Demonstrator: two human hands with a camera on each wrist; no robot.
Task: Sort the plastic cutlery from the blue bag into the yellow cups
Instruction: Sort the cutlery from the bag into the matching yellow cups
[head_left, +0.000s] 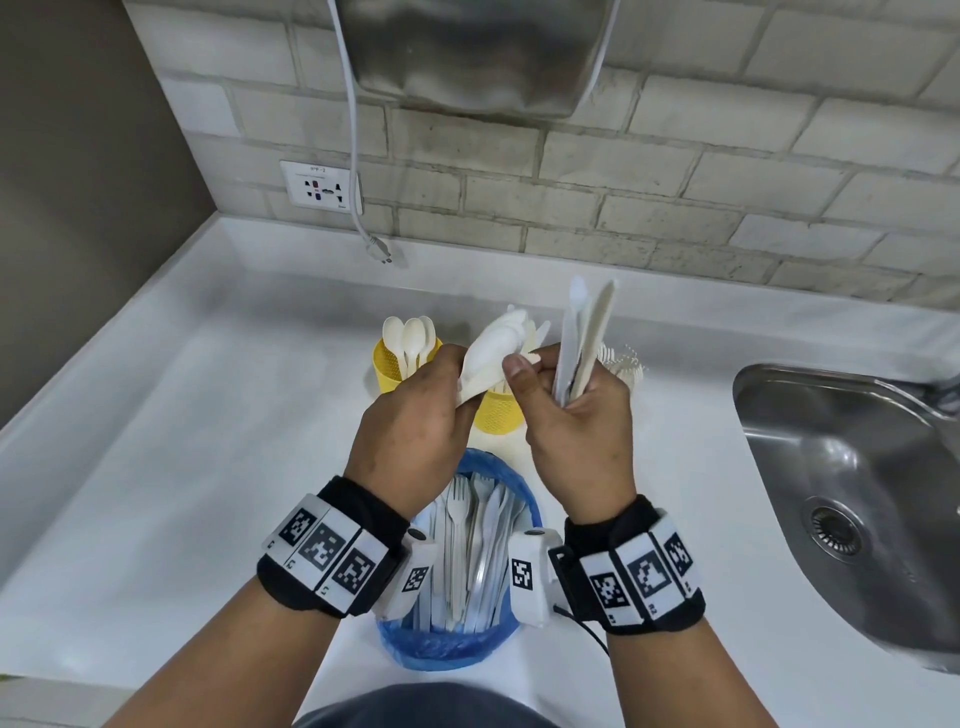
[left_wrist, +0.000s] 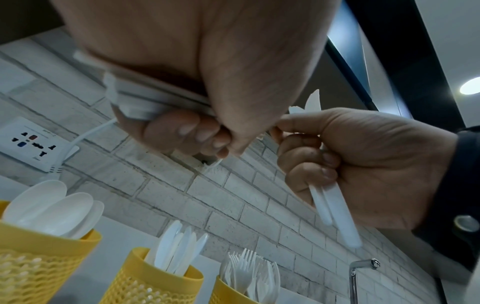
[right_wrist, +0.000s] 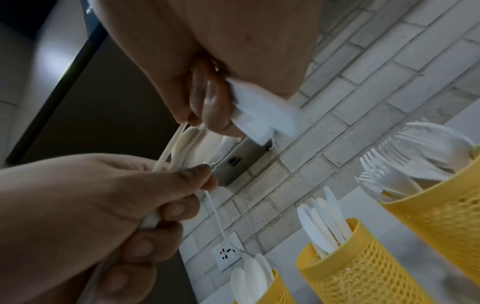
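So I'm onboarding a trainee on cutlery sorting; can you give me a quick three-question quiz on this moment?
1. True or false: the blue bag still holds cutlery.
2. Which hand holds the bundle of spoons? A) left hand B) right hand
3. Fill in: the middle yellow cup holds ____.

Key: 1 true; 2 A, the right hand's grip is round the knives; 3 knives.

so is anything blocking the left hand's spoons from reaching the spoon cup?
Nothing visible. The left hand holds the spoons just right of the spoon cup, whose mouth is open apart from the spoons already standing in it.
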